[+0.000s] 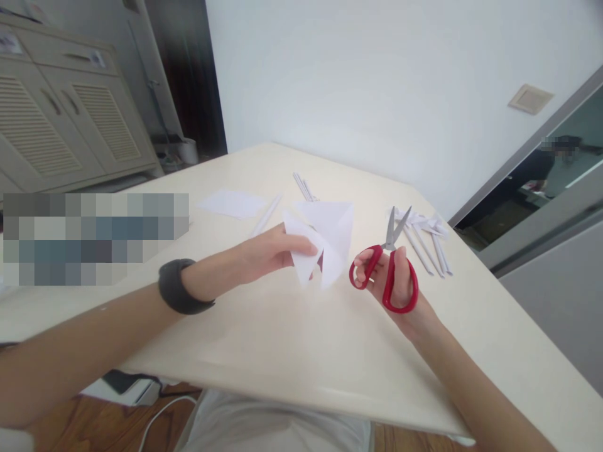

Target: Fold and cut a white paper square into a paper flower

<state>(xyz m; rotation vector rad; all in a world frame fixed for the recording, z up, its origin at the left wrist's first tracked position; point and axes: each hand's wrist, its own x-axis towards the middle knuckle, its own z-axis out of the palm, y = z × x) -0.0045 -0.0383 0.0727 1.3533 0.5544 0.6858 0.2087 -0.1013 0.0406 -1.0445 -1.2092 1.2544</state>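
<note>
The paper (325,242) is up off the worktop (292,339), a white folded sheet with sharp creases and pointed corners, one flap standing tall behind, two points hanging down. The left hand (268,251) has it pinched at its left edge, grip closed on the fold, thumb on top. A dark band (181,287) sits on that wrist.

Just right of the paper, the right hand (398,279) carries the scissors (389,267): red loops, fingers threaded through, grip closed on the handles. The steel blades are slightly parted and point up and away, tips clear of the paper, a narrow gap between the two.

Beyond the scissors, further right of the paper, a scatter of thin white rolled strips (426,238) lies close to the worktop's right edge. That edge runs diagonally, and past it the floor drops away. Behind the paper, a few more strips (304,186) lie near the far corner; left of them lies one long strip (267,215) and a flat white sheet (232,203).

In front of the paper, toward the person, the worktop is bare pale surface right down to the near rounded edge, plenty of room there under both forearms. Left of the paper, the surface also runs open to a blurred patch. Far left, off the worktop, stands a louvred cabinet (61,125).
</note>
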